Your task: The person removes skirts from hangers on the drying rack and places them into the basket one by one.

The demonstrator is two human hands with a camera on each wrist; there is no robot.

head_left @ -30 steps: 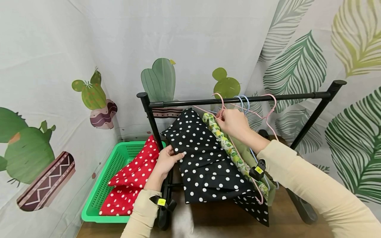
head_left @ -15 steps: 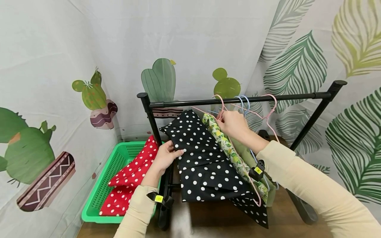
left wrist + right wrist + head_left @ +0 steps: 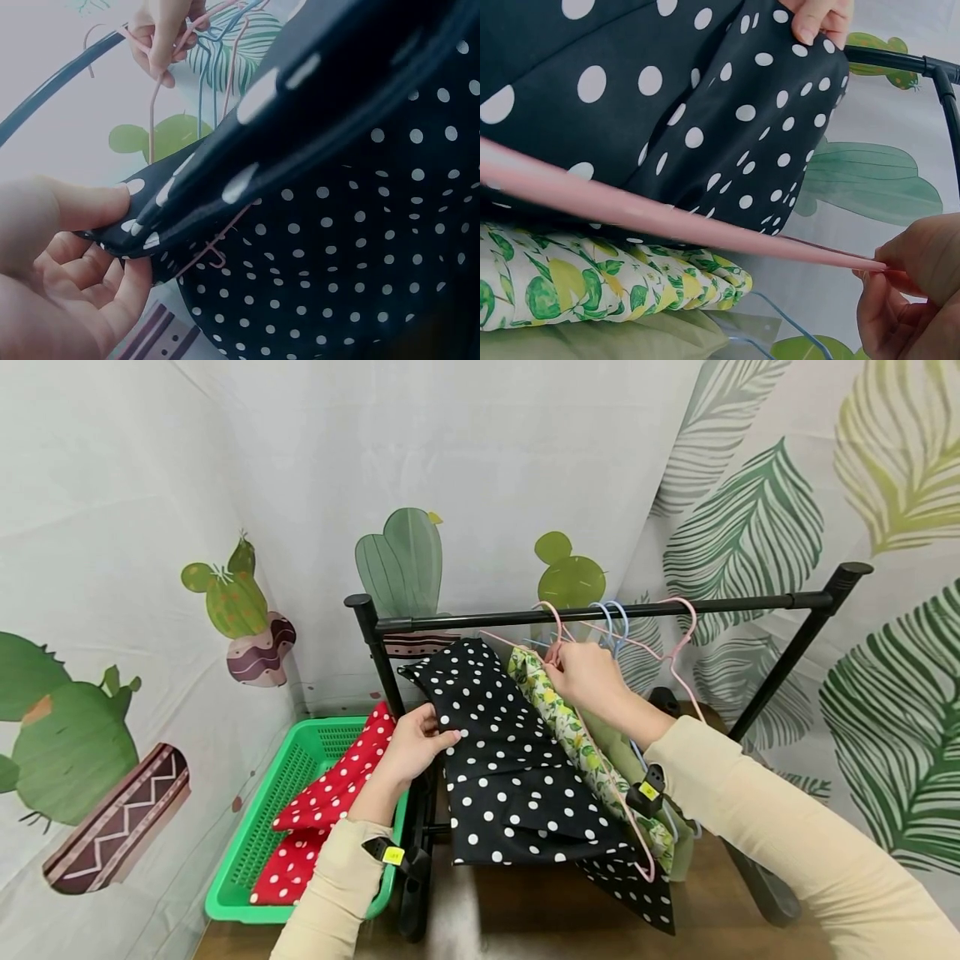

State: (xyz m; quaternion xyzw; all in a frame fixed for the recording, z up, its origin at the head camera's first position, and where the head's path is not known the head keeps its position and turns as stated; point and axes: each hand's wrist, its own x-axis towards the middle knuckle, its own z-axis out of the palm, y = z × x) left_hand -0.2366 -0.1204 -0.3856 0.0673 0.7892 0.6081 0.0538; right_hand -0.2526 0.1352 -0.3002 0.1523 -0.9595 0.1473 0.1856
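My left hand (image 3: 411, 745) pinches the left edge of a black cloth with white polka dots (image 3: 510, 777). In the left wrist view, the thumb lies on top of the folded edge and the fingers lie under it. My right hand (image 3: 588, 672) grips the neck of a pink hanger (image 3: 705, 225), whose hook is over the black rail (image 3: 480, 618). The dotted cloth drapes over this hanger, and one pink lower corner sticks out near the cloth's bottom right. Folds hide much of the hanger. Just to the right hangs a lemon-print cloth (image 3: 558, 710).
A green basket (image 3: 225, 877) at the left holds a red polka-dot cloth (image 3: 337, 785). Farther along the rail are blue hangers (image 3: 618, 614), a plain green cloth (image 3: 615, 739) and another pink hanger (image 3: 681, 652). The rack's black posts (image 3: 780, 660) stand at both ends.
My left hand has shifted a little left and up, drawing the dotted cloth's edge leftward. The right hand stays at the hanger's neck, almost still.
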